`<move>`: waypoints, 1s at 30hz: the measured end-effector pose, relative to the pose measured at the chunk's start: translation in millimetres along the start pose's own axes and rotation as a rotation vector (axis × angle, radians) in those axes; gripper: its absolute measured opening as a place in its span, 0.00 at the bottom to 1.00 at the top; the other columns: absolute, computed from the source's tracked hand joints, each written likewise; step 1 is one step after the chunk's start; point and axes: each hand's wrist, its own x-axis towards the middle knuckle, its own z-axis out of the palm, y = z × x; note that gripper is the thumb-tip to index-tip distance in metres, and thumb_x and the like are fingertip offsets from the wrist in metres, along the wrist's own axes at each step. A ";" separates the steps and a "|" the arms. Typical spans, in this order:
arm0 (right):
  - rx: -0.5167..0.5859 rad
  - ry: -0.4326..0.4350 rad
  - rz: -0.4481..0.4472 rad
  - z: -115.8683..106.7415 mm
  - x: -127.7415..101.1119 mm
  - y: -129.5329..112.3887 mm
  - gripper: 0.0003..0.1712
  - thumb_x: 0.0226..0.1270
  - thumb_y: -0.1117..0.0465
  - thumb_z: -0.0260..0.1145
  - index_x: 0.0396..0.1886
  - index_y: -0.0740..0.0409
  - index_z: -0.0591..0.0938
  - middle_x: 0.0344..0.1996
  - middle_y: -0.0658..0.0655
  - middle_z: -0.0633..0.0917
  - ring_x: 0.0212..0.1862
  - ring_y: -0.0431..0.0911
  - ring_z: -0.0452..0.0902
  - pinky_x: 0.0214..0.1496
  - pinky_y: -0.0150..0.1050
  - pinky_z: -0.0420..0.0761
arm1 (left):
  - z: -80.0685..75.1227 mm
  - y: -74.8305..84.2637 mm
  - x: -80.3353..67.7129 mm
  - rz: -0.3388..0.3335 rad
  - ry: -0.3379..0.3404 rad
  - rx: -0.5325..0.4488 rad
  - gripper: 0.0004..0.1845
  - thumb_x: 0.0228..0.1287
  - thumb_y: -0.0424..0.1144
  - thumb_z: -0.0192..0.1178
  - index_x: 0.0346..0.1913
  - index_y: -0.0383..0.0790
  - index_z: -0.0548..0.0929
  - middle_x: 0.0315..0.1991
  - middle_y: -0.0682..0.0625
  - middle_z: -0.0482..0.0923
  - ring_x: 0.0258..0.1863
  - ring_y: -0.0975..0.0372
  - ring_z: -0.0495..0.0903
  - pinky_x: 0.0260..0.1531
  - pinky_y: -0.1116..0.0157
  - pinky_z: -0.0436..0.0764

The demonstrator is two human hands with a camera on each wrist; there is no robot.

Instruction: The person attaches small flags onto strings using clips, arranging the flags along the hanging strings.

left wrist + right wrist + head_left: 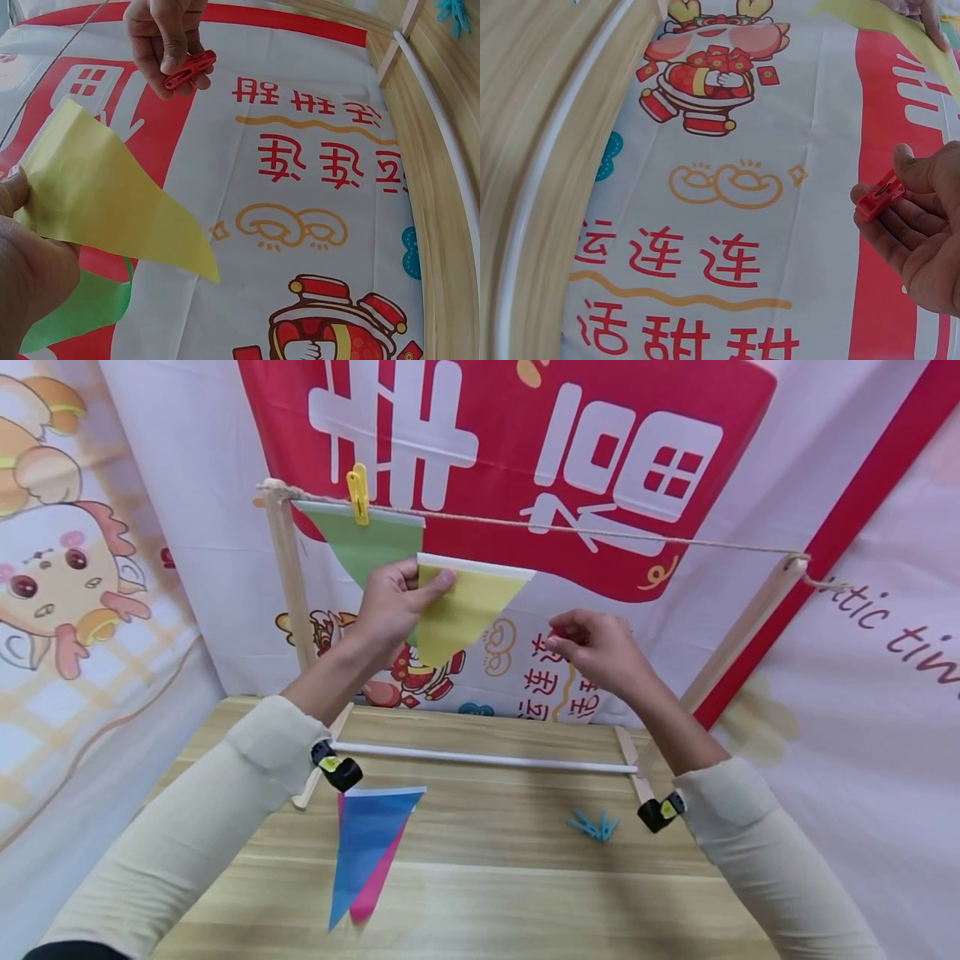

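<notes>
My left hand (pixel 397 602) pinches a yellow pennant (pixel 468 606) by its upper left corner, just under a string (pixel 615 532). A white band runs along the pennant's top edge. Off to the right, my right hand (pixel 596 647) holds a red clothespin (pixel 881 195) between thumb and fingers, apart from the pennant; the left wrist view shows the same red clothespin (pixel 190 69). A green pennant (pixel 367 539) hangs from the string at the left, under a yellow clothespin (pixel 358 495). Part of it is behind my left hand and the yellow pennant.
Two wooden posts (pixel 291 585) carry the string, joined low down by a white rod (pixel 480 758). On the wooden table (pixel 495 893) lie a blue pennant (pixel 371 839) over a pink one (pixel 378 881), and blue clothespins (pixel 594 825) at the right. A printed cloth (pixel 225 568) hangs behind.
</notes>
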 end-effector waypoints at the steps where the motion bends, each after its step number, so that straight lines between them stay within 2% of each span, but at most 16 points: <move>1: -0.003 0.003 -0.002 -0.6 0.5 -0.9 0.24 0.80 0.55 0.76 0.69 0.59 0.88 0.53 0.62 0.95 0.47 0.53 0.90 0.47 0.39 0.89 | 0.1 0.6 0.6 -0.004 0.008 -0.005 0.22 0.82 0.49 0.69 0.69 0.43 0.88 0.63 0.45 0.93 0.55 0.55 0.95 0.54 0.64 0.94; 7: -0.004 0.007 -0.016 -4.0 1.1 -8.6 0.24 0.80 0.55 0.76 0.70 0.57 0.88 0.54 0.60 0.95 0.46 0.52 0.90 0.48 0.40 0.90 | 0.7 4.6 3.4 -0.002 0.033 -0.013 0.22 0.82 0.50 0.69 0.69 0.44 0.88 0.63 0.45 0.93 0.55 0.56 0.95 0.54 0.65 0.94; 14: 0.005 0.003 -0.041 -9.3 2.6 -18.3 0.23 0.80 0.55 0.76 0.70 0.55 0.88 0.56 0.58 0.95 0.48 0.51 0.92 0.53 0.44 0.93 | 2.9 8.6 4.9 0.010 0.020 -0.016 0.22 0.83 0.49 0.67 0.69 0.41 0.87 0.63 0.43 0.92 0.55 0.55 0.94 0.54 0.65 0.94; 20: 0.024 -0.004 -0.057 -16.9 2.4 -27.1 0.23 0.79 0.55 0.76 0.69 0.53 0.89 0.57 0.57 0.94 0.50 0.53 0.93 0.54 0.45 0.95 | 6.3 12.1 6.6 0.029 0.013 -0.020 0.22 0.84 0.49 0.67 0.70 0.40 0.86 0.64 0.42 0.91 0.59 0.53 0.94 0.56 0.64 0.94; 27: 0.036 -0.007 -0.119 -24.9 2.5 -37.5 0.23 0.78 0.53 0.77 0.68 0.52 0.90 0.57 0.56 0.95 0.52 0.52 0.95 0.56 0.48 0.96 | 9.1 15.7 6.5 0.036 0.018 -0.017 0.21 0.83 0.48 0.68 0.69 0.40 0.87 0.64 0.42 0.91 0.58 0.54 0.94 0.55 0.64 0.94; 30: 0.048 -0.012 -0.146 -28.7 3.7 -44.4 0.23 0.78 0.53 0.77 0.68 0.53 0.90 0.56 0.56 0.95 0.52 0.51 0.95 0.57 0.45 0.95 | 9.1 17.5 6.6 0.041 0.020 -0.020 0.22 0.83 0.49 0.68 0.69 0.40 0.88 0.64 0.42 0.91 0.59 0.53 0.93 0.56 0.64 0.94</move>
